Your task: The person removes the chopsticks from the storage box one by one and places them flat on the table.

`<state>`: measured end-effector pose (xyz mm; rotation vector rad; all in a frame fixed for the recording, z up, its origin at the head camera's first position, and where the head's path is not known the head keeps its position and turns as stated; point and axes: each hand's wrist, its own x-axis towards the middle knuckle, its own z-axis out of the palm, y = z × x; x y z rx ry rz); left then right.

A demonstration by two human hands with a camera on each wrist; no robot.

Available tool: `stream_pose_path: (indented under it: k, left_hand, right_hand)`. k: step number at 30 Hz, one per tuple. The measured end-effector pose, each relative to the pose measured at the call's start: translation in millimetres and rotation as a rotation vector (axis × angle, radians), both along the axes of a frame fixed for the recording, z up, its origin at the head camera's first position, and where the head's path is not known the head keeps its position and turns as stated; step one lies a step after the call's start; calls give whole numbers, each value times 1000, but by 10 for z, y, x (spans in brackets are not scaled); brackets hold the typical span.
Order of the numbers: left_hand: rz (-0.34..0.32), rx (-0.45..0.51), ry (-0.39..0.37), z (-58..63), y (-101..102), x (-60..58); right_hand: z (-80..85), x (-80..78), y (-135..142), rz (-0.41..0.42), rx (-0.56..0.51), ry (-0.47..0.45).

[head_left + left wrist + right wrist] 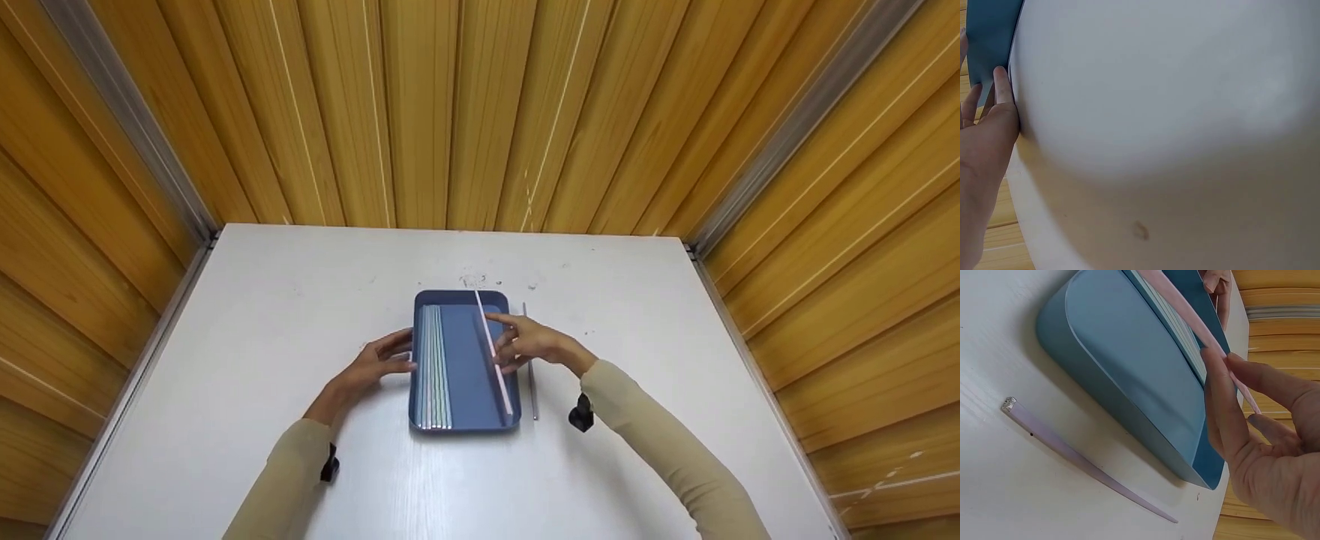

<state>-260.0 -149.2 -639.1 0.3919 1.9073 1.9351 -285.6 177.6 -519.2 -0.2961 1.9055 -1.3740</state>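
Pinching a pink stick [1190, 315], right fingers [1227, 399] over blue tray [469, 367], left fingers [1002, 87] at its side, partly hidden, grip unclear

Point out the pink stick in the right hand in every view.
Head: the pink stick slants over the right side of the blue tray, in the right hand.
Left wrist: not in this picture.
Right wrist: the stick slants down from the top edge to the fingers, right of centre.
Shared landmark: the blue tray, in the left wrist view at upper left.
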Motion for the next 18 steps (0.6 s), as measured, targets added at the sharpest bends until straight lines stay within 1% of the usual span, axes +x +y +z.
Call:
stream_pose_path:
  k: [12, 18]
  left_hand:
    - [12, 27, -12, -15, -20, 31]
    - [-5, 31, -14, 2, -9, 25]
  right_hand:
    - [15, -89, 125, -60, -1, 4]
    - [11, -151, 262, -90, 10, 31]
